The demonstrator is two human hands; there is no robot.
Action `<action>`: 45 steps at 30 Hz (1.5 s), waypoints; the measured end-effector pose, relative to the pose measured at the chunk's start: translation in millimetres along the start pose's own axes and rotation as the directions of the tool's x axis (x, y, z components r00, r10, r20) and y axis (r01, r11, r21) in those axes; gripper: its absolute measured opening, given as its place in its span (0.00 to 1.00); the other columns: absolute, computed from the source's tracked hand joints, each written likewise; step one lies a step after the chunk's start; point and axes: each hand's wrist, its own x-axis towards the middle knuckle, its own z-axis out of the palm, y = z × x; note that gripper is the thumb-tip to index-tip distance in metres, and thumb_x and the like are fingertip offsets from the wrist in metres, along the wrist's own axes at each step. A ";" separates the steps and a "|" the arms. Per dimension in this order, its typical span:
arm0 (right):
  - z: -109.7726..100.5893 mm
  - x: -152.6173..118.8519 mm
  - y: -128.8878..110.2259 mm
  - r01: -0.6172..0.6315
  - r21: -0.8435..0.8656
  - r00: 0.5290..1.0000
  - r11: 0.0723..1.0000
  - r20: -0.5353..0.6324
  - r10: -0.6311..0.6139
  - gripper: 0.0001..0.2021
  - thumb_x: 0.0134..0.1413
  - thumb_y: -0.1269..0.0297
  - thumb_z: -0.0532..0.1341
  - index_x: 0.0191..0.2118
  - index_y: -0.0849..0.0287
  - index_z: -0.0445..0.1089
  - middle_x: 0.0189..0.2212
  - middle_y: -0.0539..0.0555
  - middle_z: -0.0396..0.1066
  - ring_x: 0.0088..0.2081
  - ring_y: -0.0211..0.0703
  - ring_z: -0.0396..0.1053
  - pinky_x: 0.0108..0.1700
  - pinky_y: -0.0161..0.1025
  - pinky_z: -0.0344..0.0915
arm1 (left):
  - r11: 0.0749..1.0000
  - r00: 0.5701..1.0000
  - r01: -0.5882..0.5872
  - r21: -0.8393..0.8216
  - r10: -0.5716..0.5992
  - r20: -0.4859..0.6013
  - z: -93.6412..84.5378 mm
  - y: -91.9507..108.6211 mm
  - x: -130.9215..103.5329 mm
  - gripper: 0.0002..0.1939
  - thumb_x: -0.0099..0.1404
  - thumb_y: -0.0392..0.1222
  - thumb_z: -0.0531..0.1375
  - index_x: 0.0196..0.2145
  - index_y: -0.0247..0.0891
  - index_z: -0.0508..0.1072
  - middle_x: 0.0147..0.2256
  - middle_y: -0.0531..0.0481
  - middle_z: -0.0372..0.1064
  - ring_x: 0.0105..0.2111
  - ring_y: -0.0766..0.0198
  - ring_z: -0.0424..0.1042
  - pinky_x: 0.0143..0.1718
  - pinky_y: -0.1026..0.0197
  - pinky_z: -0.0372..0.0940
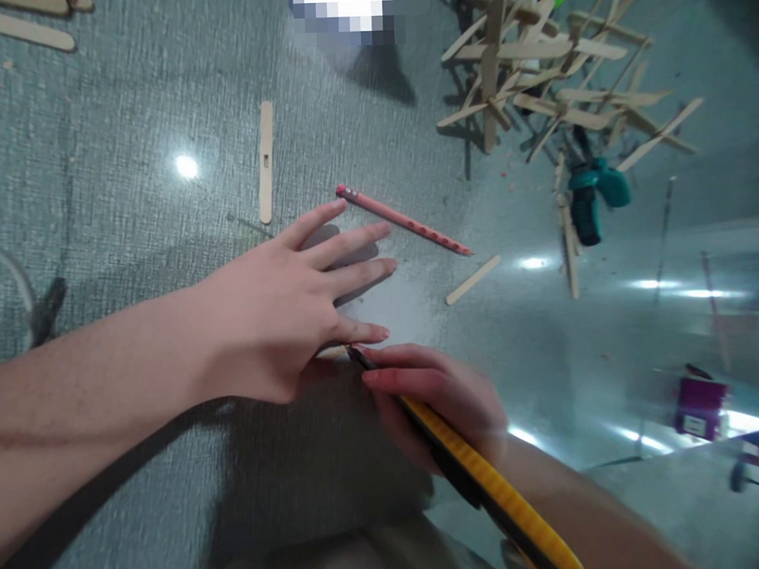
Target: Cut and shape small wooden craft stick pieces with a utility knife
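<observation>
My left hand point(293, 292) lies spread on the grey table, fingers apart and pointing right. Under its lower edge a bit of a wooden stick point(332, 352) shows; the rest is covered by the hand. My right hand point(442, 398) is wrapped round a yellow and black cutter point(486, 472), whose dark tip meets the stick beside my left hand's lowest finger. A pink pencil point(408, 221) lies just beyond my left fingertips. Above the hand rests a flat wooden stick point(266, 164) with a small slot in its middle.
Crossed wooden sticks point(552, 54) are piled at the top right, near a teal and black object point(594, 194). A short stick piece point(472, 280) lies right of centre. More sticks point(28, 29) are at the top left. A purple box point(701, 406) sits far right.
</observation>
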 end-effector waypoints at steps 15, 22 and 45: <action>-3.6 5.3 -8.1 -0.011 -0.025 0.999 1.000 0.040 0.012 0.12 0.57 0.77 0.65 0.45 0.58 0.77 0.41 0.56 0.81 0.37 0.41 0.82 0.40 0.31 0.80 | 1.000 0.999 -0.029 -0.010 0.029 -0.035 1.4 -0.6 0.5 0.26 0.66 0.58 0.65 0.61 0.62 0.74 0.72 0.54 0.58 0.76 0.42 0.47 0.75 0.30 0.38; -3.5 2.6 -9.7 -0.054 -0.018 0.997 0.998 0.054 0.055 0.13 0.59 0.77 0.63 0.46 0.55 0.75 0.36 0.52 0.80 0.30 0.37 0.80 0.35 0.30 0.79 | 1.000 1.000 -0.010 0.021 0.011 -0.027 0.7 1.9 0.8 0.27 0.64 0.59 0.65 0.61 0.62 0.74 0.71 0.55 0.59 0.75 0.42 0.48 0.75 0.30 0.37; -1.1 -6.4 -6.6 -0.014 -0.095 0.999 0.995 0.042 0.019 0.13 0.60 0.75 0.63 0.47 0.54 0.76 0.39 0.54 0.81 0.32 0.40 0.82 0.33 0.32 0.80 | 0.998 0.999 0.017 -0.059 -0.015 0.032 -3.1 1.4 0.6 0.27 0.65 0.56 0.65 0.62 0.61 0.74 0.73 0.53 0.55 0.76 0.42 0.44 0.74 0.29 0.33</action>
